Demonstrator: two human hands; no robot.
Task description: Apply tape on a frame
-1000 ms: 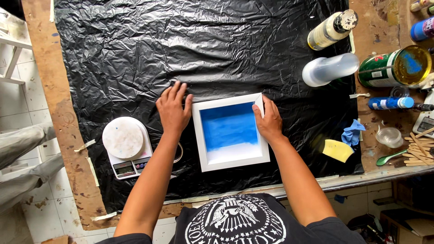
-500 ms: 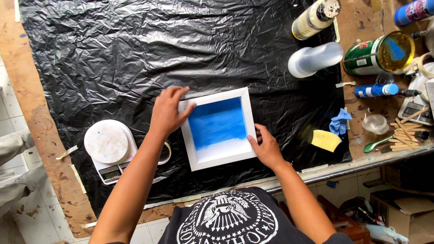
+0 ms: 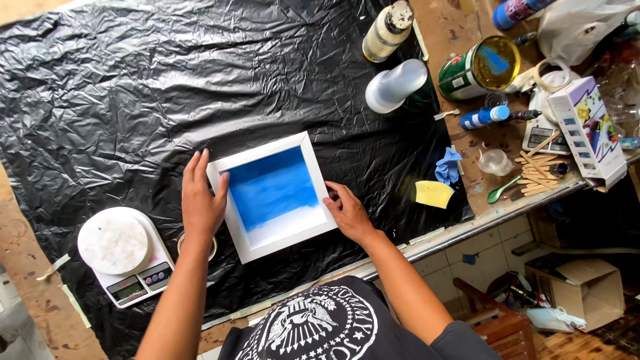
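Observation:
A square white frame [image 3: 275,155] with a blue-to-white painted inside lies on black plastic sheeting [image 3: 133,87]. My left hand [image 3: 202,200] grips its left edge, thumb hooked over the inner rim. My right hand [image 3: 349,211] presses on the frame's lower right edge with fingers spread. The frame sits slightly turned on the sheet.
A white kitchen scale [image 3: 123,253] stands at the lower left, a tape roll [image 3: 212,248] partly under my left wrist. To the right lie a yellow sponge [image 3: 433,194], blue rag [image 3: 448,165], two bottles [image 3: 395,85], an open tin [image 3: 481,67], wooden sticks [image 3: 539,170] and a box [image 3: 587,130].
My right hand slid from the frame's right side down to its lower right edge. The frame has turned a little, and the view has shifted.

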